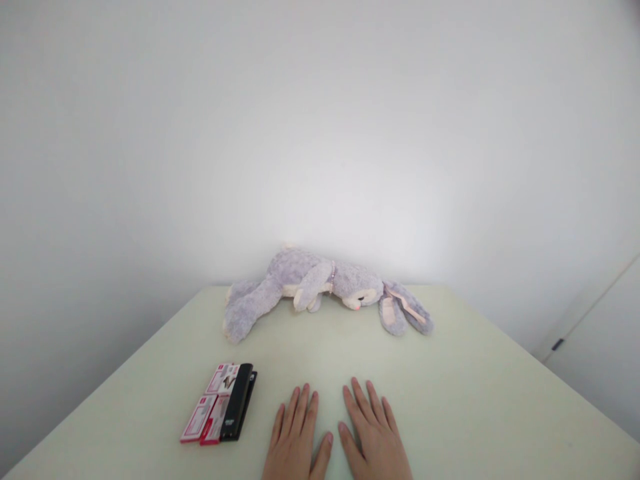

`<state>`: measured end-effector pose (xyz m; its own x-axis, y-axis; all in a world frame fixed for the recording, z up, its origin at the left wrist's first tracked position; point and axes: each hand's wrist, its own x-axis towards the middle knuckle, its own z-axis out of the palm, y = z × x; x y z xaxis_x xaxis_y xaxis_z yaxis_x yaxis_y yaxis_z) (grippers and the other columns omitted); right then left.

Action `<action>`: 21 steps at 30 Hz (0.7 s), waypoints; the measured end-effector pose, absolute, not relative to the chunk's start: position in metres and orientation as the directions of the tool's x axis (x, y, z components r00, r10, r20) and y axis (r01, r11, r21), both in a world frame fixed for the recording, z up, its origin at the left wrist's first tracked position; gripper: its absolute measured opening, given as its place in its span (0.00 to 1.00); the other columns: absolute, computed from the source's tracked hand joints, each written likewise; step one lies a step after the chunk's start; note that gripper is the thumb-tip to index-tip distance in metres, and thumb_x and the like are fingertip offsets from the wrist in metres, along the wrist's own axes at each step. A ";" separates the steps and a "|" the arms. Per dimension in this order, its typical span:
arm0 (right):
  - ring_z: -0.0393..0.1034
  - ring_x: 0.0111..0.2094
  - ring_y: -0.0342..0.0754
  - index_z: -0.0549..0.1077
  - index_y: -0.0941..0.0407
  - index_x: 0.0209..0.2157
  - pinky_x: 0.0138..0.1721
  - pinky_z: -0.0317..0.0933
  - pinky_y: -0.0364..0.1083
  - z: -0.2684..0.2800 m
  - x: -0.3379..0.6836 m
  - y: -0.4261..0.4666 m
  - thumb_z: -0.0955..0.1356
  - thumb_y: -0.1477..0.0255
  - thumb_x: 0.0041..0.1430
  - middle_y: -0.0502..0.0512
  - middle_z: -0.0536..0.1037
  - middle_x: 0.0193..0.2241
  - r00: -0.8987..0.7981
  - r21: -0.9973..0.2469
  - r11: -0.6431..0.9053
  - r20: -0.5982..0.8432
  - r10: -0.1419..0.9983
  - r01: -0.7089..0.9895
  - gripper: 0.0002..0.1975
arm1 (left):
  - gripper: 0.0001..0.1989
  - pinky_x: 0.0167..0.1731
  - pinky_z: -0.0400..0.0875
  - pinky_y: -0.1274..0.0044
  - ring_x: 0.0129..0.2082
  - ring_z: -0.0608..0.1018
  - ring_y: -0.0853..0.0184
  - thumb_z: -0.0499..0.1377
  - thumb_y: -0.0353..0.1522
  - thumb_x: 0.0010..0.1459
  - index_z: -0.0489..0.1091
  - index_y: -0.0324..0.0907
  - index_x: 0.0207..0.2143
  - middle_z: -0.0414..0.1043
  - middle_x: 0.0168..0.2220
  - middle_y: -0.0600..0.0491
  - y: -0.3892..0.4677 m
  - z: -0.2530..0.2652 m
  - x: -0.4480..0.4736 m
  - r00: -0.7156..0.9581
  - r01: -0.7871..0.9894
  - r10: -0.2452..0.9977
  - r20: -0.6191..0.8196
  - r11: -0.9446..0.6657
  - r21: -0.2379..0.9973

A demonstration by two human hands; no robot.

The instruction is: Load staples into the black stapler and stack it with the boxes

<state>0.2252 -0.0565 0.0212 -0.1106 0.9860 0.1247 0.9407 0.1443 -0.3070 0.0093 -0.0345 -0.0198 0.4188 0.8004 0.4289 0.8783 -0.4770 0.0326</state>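
Note:
My left hand [294, 437] lies flat on the pale green table, palm down, with its fingers stretched out and nothing in it. Beside it, my right hand [374, 432] rests the same way, fingers spread; the two thumbs point toward each other with a small gap. Left of my left hand, and apart from it, is a black object that looks like a stapler [236, 403] lying on its side. Against it sit small red-and-white boxes: one at the back [220, 379], one at the front left [199, 419] and one at the front right [215, 420].
A lilac plush rabbit [300, 273] lies on its side along the table's [480, 387] far edge, its long ears [406, 310] pointing right. Behind it rises a white wall [320, 133]. At the right, a small dark fitting [558, 345] shows on a white surface.

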 end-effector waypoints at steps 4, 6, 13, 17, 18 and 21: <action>0.39 0.72 0.62 0.50 0.44 0.71 0.69 0.46 0.68 0.023 0.225 -0.056 0.56 0.53 0.71 0.45 0.44 0.71 -0.112 -0.311 0.142 0.114 0.987 0.940 0.30 | 0.33 0.63 0.65 0.61 0.69 0.63 0.54 0.52 0.45 0.68 0.50 0.49 0.71 0.54 0.71 0.49 -0.034 -0.019 0.009 0.419 0.879 0.811 0.408 -0.475 0.041; 0.39 0.72 0.62 0.51 0.45 0.70 0.69 0.46 0.68 0.023 0.225 -0.056 0.56 0.53 0.71 0.45 0.44 0.71 -0.111 -0.313 0.142 0.114 0.987 0.939 0.30 | 0.33 0.63 0.65 0.61 0.69 0.63 0.55 0.52 0.45 0.68 0.50 0.49 0.71 0.53 0.71 0.50 -0.034 -0.019 0.009 0.417 0.878 0.809 0.413 -0.476 0.046; 0.41 0.72 0.62 0.52 0.43 0.70 0.68 0.48 0.69 0.019 0.227 -0.056 0.58 0.54 0.71 0.45 0.47 0.71 -0.109 -0.332 0.159 0.164 0.980 0.930 0.30 | 0.32 0.62 0.66 0.61 0.69 0.63 0.55 0.52 0.45 0.69 0.50 0.49 0.71 0.53 0.71 0.50 -0.034 -0.019 0.009 0.422 0.876 0.803 0.421 -0.481 0.038; 0.42 0.72 0.63 0.53 0.42 0.70 0.68 0.49 0.69 0.020 0.227 -0.056 0.60 0.55 0.70 0.45 0.49 0.71 -0.100 -0.341 0.153 0.169 0.981 0.927 0.29 | 0.32 0.62 0.66 0.59 0.69 0.63 0.54 0.51 0.45 0.69 0.50 0.48 0.71 0.52 0.71 0.50 -0.034 -0.019 0.009 0.424 0.877 0.800 0.424 -0.480 0.030; 0.42 0.72 0.63 0.53 0.42 0.70 0.68 0.49 0.69 0.021 0.227 -0.056 0.60 0.55 0.70 0.45 0.48 0.71 -0.100 -0.341 0.153 0.167 0.981 0.927 0.29 | 0.32 0.62 0.66 0.60 0.69 0.63 0.54 0.51 0.46 0.69 0.50 0.49 0.71 0.53 0.71 0.50 -0.034 -0.018 0.009 0.423 0.877 0.799 0.427 -0.480 0.032; 0.41 0.72 0.63 0.52 0.43 0.70 0.68 0.48 0.69 0.022 0.226 -0.056 0.58 0.54 0.71 0.45 0.47 0.71 -0.106 -0.331 0.151 0.149 0.983 0.931 0.30 | 0.32 0.62 0.66 0.60 0.69 0.63 0.55 0.51 0.46 0.69 0.50 0.49 0.71 0.52 0.71 0.51 -0.035 -0.018 0.009 0.422 0.876 0.798 0.430 -0.481 0.034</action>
<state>0.2261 -0.0559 0.0219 -0.1059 0.9831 0.1495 0.9314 0.1507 -0.3312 0.0095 -0.0347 -0.0179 0.4218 0.7984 0.4296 0.8761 -0.4810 0.0338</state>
